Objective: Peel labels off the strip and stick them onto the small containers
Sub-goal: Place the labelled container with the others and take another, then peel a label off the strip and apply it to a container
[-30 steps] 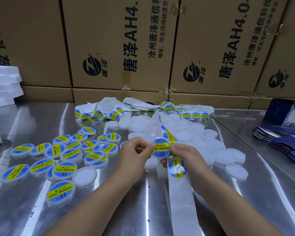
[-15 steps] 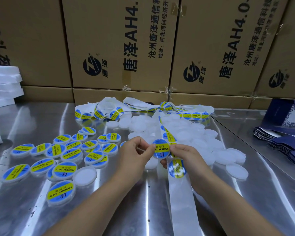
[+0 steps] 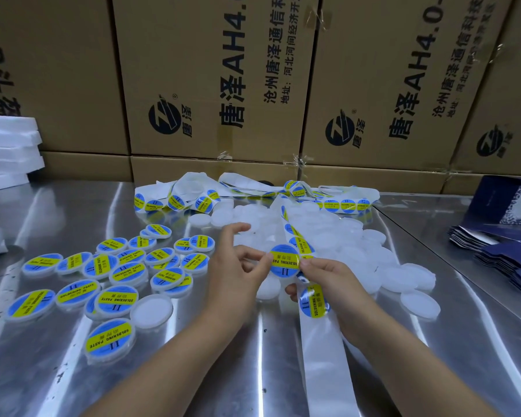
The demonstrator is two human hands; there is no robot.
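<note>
Label: being held clear of the steel table near mid-view, between both hands, facing the camera. Carrying its yellow band roughly left to right across the blue disc, with "SOLDERING PASTE" reading upside down from the head view. Possibly sitting on a container; not determinable.

Left hand: pinching the label's left edge between thumb and forefinger; holding the remaining fingers loose, one lifting toward the far pile.

Right hand: pinching the label's right edge, thumb and forefinger clamping together on it; lying against the backing strip.

Backing strip: lying with its long axis running from the near table edge away from the person, leaning slightly left, passing the right hand and reaching into the far pile. Showing bare liner along the near length; bearing the next label just below the right hand's fingers, band aligning with the strip's length.

Unlabelled containers: lying heaped, white and round, beyond and right of the hands.

Labelled containers: lying flat in a loose group left of the left hand, labels facing up, bands pointing in mixed directions.

Coiled label strips: lying tangled at the far table edge, against the cardboard boxes.

Foam slabs: sitting stacked at far left.

Folded blue cartons: sitting stacked at far right.
</note>
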